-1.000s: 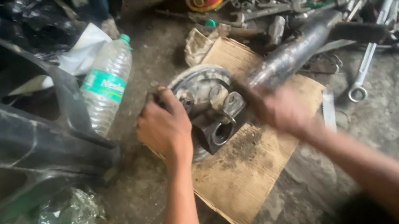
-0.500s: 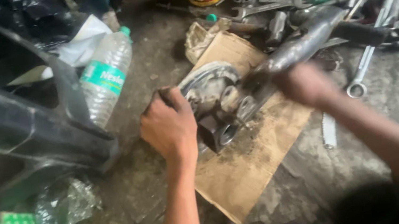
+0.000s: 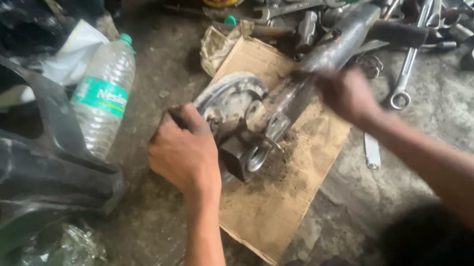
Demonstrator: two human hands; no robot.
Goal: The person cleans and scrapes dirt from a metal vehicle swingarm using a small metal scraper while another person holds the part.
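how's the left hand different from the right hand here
The left hand is sharp in the picture and presses down on the greasy metal part on the cardboard. The right hand is blurred and grips a long metal bar whose end meets that part. Both are bare and work on the same part.
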